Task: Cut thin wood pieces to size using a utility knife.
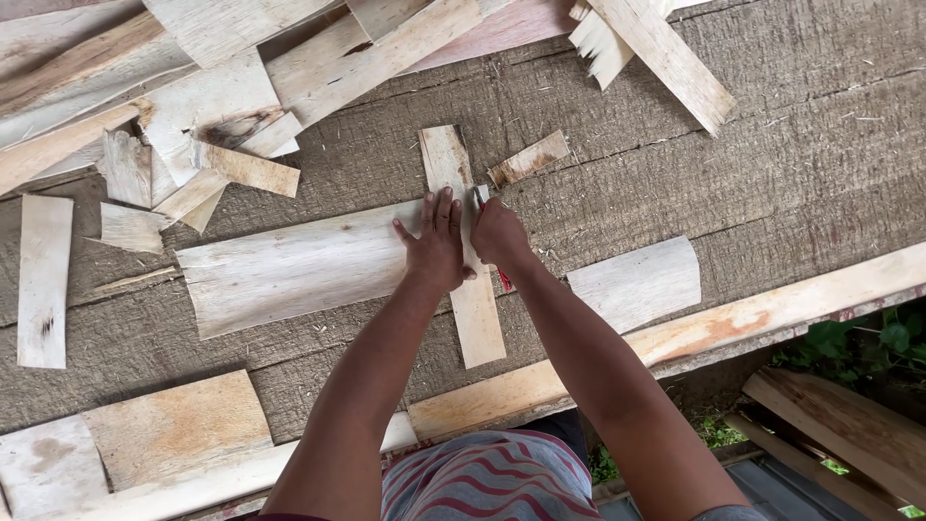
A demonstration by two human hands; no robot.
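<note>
My left hand (436, 246) presses flat, fingers spread, on a narrow upright wooden strip (479, 323) that lies across a wide pale veneer sheet (289, 270). My right hand (497, 233) is closed around a red-handled cutter (503, 280), whose metal tip (479, 194) touches the right edge of the strip. Both hands sit side by side at the middle of the rough grey work surface (752, 125).
Several loose veneer pieces and offcuts are piled at the top left (193, 106) and top right (656, 48). A small chip (529, 157) and a curved pale piece (637, 282) lie nearby. A long plank (752, 318) edges the bench front; green plants (868, 342) show below.
</note>
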